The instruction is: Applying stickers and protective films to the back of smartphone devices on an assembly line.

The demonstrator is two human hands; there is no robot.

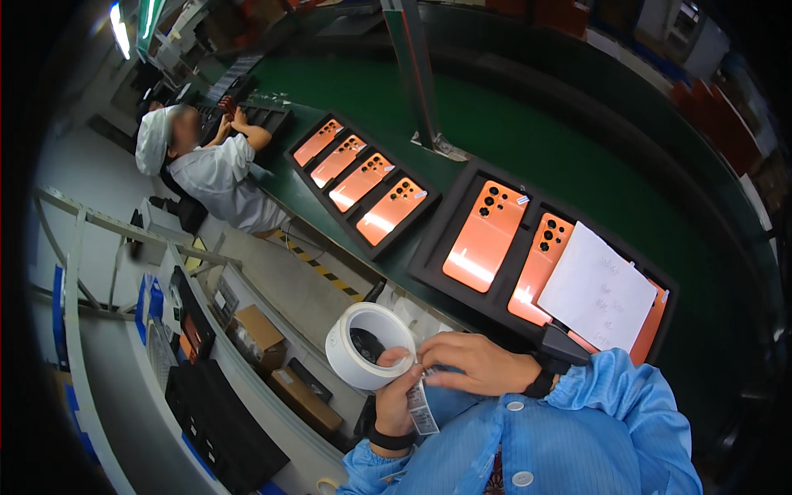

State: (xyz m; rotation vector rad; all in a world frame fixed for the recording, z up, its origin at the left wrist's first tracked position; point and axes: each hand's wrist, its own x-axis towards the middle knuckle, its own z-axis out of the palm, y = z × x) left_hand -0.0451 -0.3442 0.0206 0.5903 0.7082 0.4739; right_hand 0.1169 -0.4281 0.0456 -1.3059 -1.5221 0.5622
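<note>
My left hand (394, 410) grips a wide white roll of labels (351, 367), with a finger inside its hollow core. A printed label strip (421, 410) hangs from the roll beside the left palm. My right hand (487, 364) meets the roll's edge with its fingers pinched together near the strip. Whether a label is between those fingertips is too small to tell. Just beyond the right hand, a black foam tray (429, 256) holds orange phones, camera side up, among them one phone (485, 239) in full view. A handwritten white sheet (601, 285) covers part of the others.
A second black tray (356, 233) with several orange phones lies farther along the green bench (511, 124). A metal post (412, 74) rises from the bench. At the far left a co-worker (219, 177) handles something dark. Shelving (99, 216) with boxes stands to my left.
</note>
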